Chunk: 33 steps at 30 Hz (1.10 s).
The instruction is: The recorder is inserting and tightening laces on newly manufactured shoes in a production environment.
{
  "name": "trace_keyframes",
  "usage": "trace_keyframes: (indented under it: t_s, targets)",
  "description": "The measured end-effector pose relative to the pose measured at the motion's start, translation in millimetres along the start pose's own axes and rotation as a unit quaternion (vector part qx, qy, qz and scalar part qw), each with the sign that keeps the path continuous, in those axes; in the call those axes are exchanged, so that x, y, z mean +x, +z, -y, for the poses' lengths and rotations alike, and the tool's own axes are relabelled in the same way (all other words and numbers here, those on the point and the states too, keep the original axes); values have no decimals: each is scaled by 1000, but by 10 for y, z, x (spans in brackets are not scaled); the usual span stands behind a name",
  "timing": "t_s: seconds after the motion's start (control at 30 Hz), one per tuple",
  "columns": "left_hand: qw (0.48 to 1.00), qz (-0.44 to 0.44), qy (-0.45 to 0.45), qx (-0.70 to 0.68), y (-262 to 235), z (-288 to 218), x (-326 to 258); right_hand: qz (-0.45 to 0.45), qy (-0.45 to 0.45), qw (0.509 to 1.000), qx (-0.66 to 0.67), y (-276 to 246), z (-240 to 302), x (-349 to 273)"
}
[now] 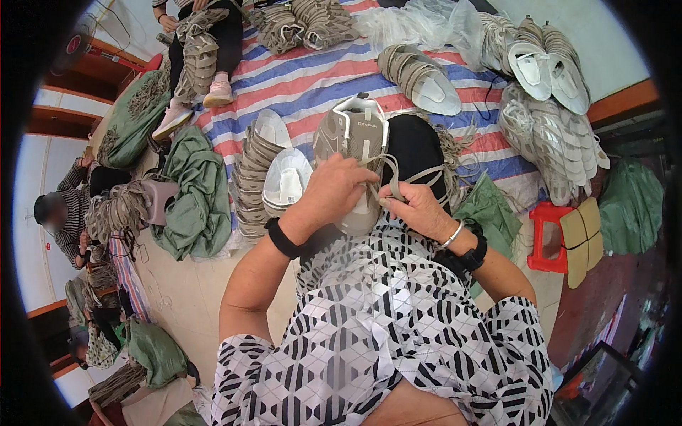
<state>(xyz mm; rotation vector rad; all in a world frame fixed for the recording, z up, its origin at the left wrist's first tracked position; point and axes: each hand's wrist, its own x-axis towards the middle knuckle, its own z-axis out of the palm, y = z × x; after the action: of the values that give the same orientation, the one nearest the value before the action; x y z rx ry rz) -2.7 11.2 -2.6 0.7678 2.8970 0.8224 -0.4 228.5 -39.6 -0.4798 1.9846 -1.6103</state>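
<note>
A beige shoe upper [346,136] with white trim round its opening lies over my lap, its toe end toward me. My left hand [337,190] is closed over the side of the upper, its fingertips bent at the lacing area. A flat beige shoelace [391,162] loops up between my hands. My right hand [422,212] pinches the lace just right of the upper, thumb against forefinger. Part of the lace and the eyelets are hidden under my fingers. More loose laces [455,150] lie across and beside my dark-clad leg.
Stacked uppers stand left [250,177] and ahead [419,77] on a striped sheet [312,82]. More uppers [550,135] hang together at right, near a red stool [548,238]. Green sacks [192,192] lie left. Another person's hand [169,23] shows at top left; others sit far left.
</note>
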Motion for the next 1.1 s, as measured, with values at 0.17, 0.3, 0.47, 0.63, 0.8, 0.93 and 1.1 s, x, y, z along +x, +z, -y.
trace_keyframes:
  t_s: [0.17, 0.3, 0.47, 0.63, 0.8, 0.93, 1.1]
  targets:
    - [998, -65, 3, 16, 73, 34, -41, 13, 105, 991, 80, -291, 391, 129]
    - [991, -136, 19, 2, 168, 6, -101, 56, 106, 915, 386, -893, 141, 476]
    - [992, -124, -7, -16, 249, 66, -114, -48, 181, 880, 436, -1009, 135, 1387]
    - [981, -155, -85, -83, 214, 6, -169, 9, 7, 940, 341, -836, 781, 1723]
    - [975, -187, -93, -77, 343, 80, -169, -23, -9, 952, 304, -1302, 827, 1959]
    - [972, -179, -121, -94, 412, 134, -245, 19, -109, 973, 202, -1389, 1060, 1761]
    - [947, -185, -154, -214, 374, 324, -297, 76, -152, 975, -144, -1335, 1970, 987]
